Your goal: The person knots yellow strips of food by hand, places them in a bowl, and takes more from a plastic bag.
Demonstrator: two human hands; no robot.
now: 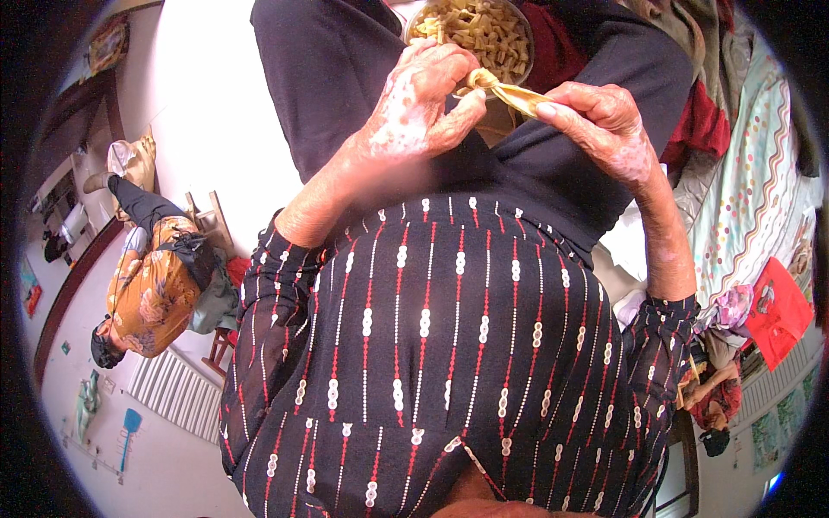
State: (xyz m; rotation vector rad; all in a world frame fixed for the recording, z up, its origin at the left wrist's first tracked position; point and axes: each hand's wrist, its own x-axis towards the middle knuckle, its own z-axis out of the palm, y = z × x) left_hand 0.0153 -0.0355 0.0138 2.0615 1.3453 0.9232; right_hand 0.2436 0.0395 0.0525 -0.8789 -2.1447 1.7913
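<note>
A yellowish, pliable strip (515, 95) with a twisted knot at its left end stretches between my two hands, above my lap. My left hand (423, 102) is closed at the knotted end, thumb and fingers around it. My right hand (600, 129) pinches the flatter end between thumb and forefinger. Just beyond my left hand sits a round metal bowl (530, 52) holding many short tan-yellow pieces (484, 33). Its near rim is partly covered by my hands. I cannot tell the strip's material.
My dark-trousered legs (302, 78) flank the bowl. To the right lies a dotted, patterned cloth (734, 207), with a red sheet (777, 315) nearer. A person in an orange flowered top (155, 293) sits at left, by a wooden chair (211, 220). Another person in red (718, 401) is at right.
</note>
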